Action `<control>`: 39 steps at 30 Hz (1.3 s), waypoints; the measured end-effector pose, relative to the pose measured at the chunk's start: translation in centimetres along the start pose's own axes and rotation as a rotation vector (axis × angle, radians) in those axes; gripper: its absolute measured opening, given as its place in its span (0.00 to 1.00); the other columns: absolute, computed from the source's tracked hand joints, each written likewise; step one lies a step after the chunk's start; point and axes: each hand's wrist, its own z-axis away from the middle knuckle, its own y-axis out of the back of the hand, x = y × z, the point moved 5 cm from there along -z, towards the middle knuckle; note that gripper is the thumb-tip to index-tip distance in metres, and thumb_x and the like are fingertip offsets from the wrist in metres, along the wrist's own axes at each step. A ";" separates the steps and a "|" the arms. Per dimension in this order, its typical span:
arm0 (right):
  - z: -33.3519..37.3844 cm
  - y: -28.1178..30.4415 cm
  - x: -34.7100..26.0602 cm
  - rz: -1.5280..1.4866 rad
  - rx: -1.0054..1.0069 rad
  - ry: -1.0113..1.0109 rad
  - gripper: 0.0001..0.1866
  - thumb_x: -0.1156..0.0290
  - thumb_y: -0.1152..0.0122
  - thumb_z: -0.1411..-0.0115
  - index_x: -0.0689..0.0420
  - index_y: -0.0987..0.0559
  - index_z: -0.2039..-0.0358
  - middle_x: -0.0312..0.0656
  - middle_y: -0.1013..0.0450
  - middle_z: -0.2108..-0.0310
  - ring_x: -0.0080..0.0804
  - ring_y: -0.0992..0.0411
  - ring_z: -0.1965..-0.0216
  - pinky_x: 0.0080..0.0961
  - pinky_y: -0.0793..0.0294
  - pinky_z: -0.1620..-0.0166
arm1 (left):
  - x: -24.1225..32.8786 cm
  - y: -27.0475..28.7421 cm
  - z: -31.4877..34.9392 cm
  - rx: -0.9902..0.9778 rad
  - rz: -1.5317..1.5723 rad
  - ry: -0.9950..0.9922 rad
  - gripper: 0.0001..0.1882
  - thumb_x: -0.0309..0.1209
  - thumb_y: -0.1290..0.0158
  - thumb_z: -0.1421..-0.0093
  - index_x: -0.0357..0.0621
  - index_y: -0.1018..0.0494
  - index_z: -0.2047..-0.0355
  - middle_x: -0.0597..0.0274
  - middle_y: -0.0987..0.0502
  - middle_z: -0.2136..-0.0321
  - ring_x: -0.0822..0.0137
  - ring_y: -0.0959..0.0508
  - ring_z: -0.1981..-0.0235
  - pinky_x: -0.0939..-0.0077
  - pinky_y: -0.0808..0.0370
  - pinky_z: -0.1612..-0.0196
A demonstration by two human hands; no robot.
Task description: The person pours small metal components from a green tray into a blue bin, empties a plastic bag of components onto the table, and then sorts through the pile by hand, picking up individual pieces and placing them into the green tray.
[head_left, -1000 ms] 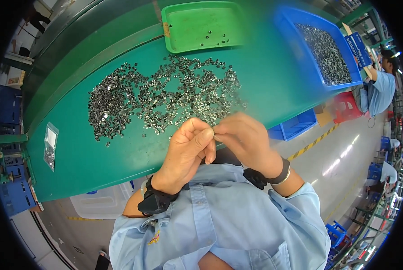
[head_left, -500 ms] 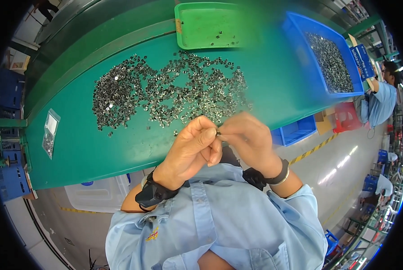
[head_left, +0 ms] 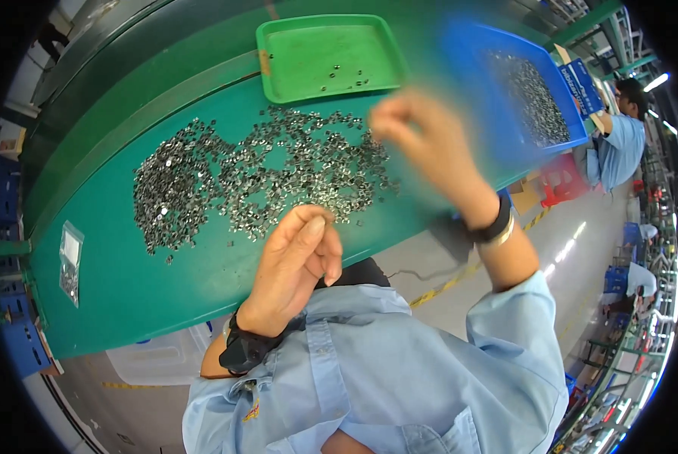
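Note:
Many small shiny square metal pieces lie loose across the green tabletop, heaped more thickly on the left. My left hand is just off their near side, thumb pressed to the curled forefinger and the other fingers bent in. Whatever is in that pinch, if anything, does not show. Up and to the right, my right hand hangs over the right end of the spread, between the green tray and the blue bin. Its fingers are smeared by motion, so a hold cannot be made out.
A few dark pieces lie in the green tray at the back. The blue bin on the right holds a mass of small metal pieces. At the far left lies a clear plastic bag. A co-worker in blue sits beyond the bin.
My right hand has left my left hand, moving up and to the right toward the tray and bin. The small dark piece seen between my fingertips no longer shows. The view has shifted slightly.

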 end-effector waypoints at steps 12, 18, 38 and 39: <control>-1.2 2.0 4.8 0.247 -0.167 -0.045 0.07 0.71 0.40 0.43 0.61 0.24 0.66 0.37 0.26 0.69 0.24 0.28 0.66 0.22 0.28 0.61 | -0.2 0.6 0.2 -0.084 -0.026 0.028 0.07 0.30 0.56 0.34 0.41 0.35 0.58 0.59 0.27 0.76 0.71 0.27 0.79 0.79 0.30 0.78; 2.2 0.7 4.8 0.348 -0.209 -0.053 0.06 0.73 0.38 0.46 0.59 0.24 0.70 0.39 0.29 0.73 0.28 0.28 0.69 0.25 0.29 0.64 | -0.2 0.4 0.1 -0.076 -0.048 0.024 0.07 0.29 0.56 0.34 0.41 0.34 0.58 0.59 0.27 0.75 0.71 0.27 0.79 0.79 0.30 0.78; 5.6 -4.6 -4.2 0.079 -0.146 0.419 0.10 0.79 0.34 0.53 0.60 0.22 0.68 0.42 0.27 0.70 0.36 0.28 0.67 0.28 0.30 0.66 | 0.4 -0.6 0.2 -0.050 0.001 -0.006 0.12 0.33 0.55 0.34 0.39 0.35 0.55 0.60 0.27 0.73 0.72 0.28 0.79 0.78 0.31 0.77; 5.6 -5.0 -4.2 0.029 -0.140 0.399 0.10 0.80 0.35 0.53 0.60 0.22 0.68 0.42 0.27 0.70 0.36 0.28 0.67 0.28 0.30 0.67 | 0.4 -0.2 0.3 -0.043 -0.002 -0.012 0.12 0.33 0.55 0.34 0.39 0.35 0.55 0.60 0.27 0.73 0.72 0.28 0.79 0.78 0.31 0.77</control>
